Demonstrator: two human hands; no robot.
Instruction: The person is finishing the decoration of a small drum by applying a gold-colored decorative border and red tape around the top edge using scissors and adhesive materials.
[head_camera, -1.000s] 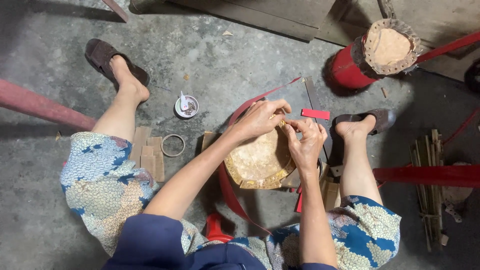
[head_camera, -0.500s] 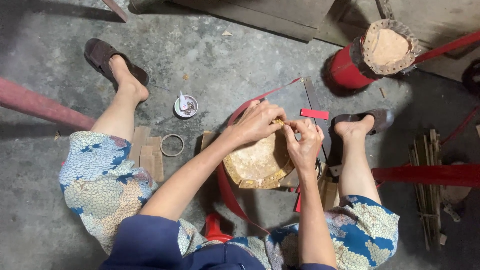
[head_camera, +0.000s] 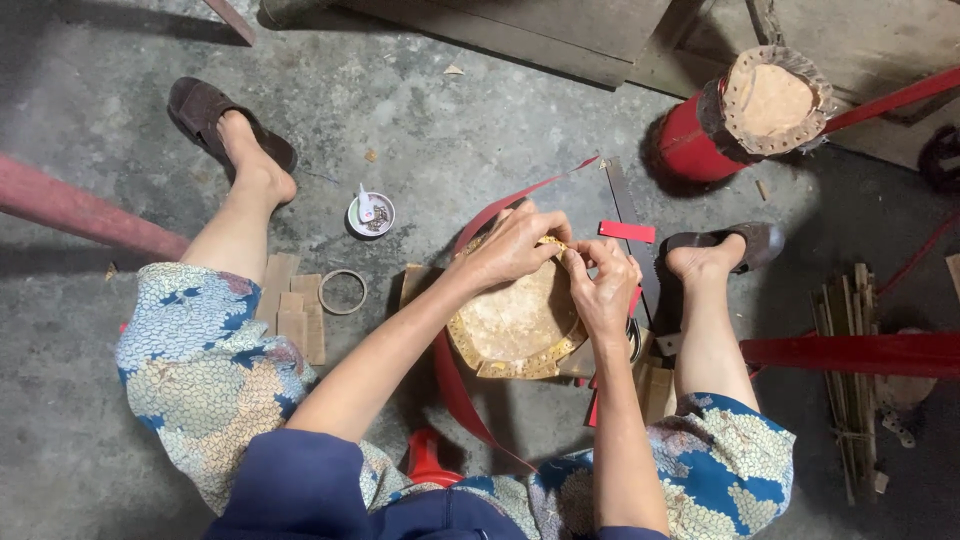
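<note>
the concrete floor (head_camera: 480, 130) carries a red drum (head_camera: 745, 115) with a hide top at upper right, and between the person's knees a round tan drum skin (head_camera: 515, 325) ringed by a red strip (head_camera: 455, 385). the left hand (head_camera: 515, 245) and right hand (head_camera: 605, 290) meet at the skin's far rim, fingers pinching its edge. a small white dish (head_camera: 371, 214) and a ring (head_camera: 342, 291) lie to the left.

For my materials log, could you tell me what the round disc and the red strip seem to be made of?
Disc: likely dried hide, matte, mottled tan, with lace holes round its rim. Red strip: probably thin painted wood or plastic; it holds a smooth curve.
</note>
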